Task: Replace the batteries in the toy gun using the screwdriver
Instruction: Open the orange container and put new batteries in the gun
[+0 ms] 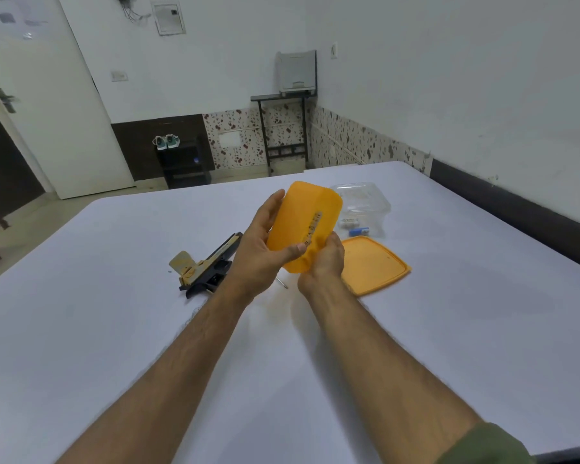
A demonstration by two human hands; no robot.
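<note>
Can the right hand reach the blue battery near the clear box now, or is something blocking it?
Probably not at once. The right hand and left hand both grip the orange container. The path to the blue battery looks free, so it must let go first.

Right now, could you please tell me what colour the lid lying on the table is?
Orange, matching the container held in both hands; the lid shows in the head view.

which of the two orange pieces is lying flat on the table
The orange lid, right of the hands, lies flat on the table. The other, the orange container, is held up off it by both hands.
</note>
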